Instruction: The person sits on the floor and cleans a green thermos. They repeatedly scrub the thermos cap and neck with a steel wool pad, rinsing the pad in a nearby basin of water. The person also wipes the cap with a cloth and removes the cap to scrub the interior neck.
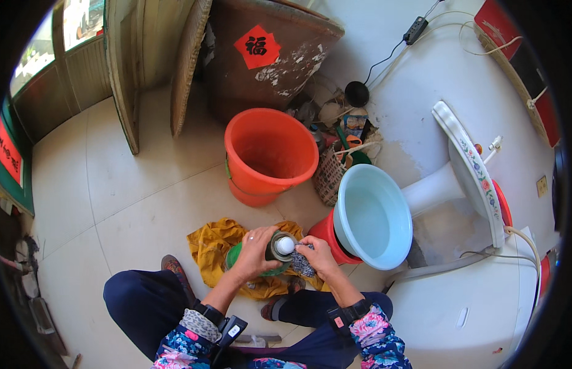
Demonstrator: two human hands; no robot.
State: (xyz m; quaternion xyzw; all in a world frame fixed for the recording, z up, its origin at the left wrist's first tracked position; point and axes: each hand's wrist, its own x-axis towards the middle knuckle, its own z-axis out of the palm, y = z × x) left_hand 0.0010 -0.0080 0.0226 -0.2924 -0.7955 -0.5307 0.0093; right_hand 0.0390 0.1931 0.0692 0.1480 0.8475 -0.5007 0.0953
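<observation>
In the lower middle, my left hand (pixel 257 253) grips the top of a green container (pixel 233 255), perhaps a thermos flask, with a white cap or stopper (pixel 285 245) in a metallic-looking rim. At the rim's right side, my right hand (pixel 316 255) pinches a grey mesh scrubber or cloth (pixel 303 264) beside the white cap. A crumpled mustard-yellow cloth (pixel 207 244) lies on the floor under and around the container. Much of the container's body is hidden by my left hand and its own top.
An orange bucket (pixel 242 184) stands ahead. To the right, a pale blue basin (pixel 343 221) with water rests on a red bucket (pixel 323 233), near a wicker basket (pixel 328 177) and a pedestal washbasin (pixel 435 184). A large brown vat (pixel 235 87) stands behind; a white appliance (pixel 433 304) lies lower right.
</observation>
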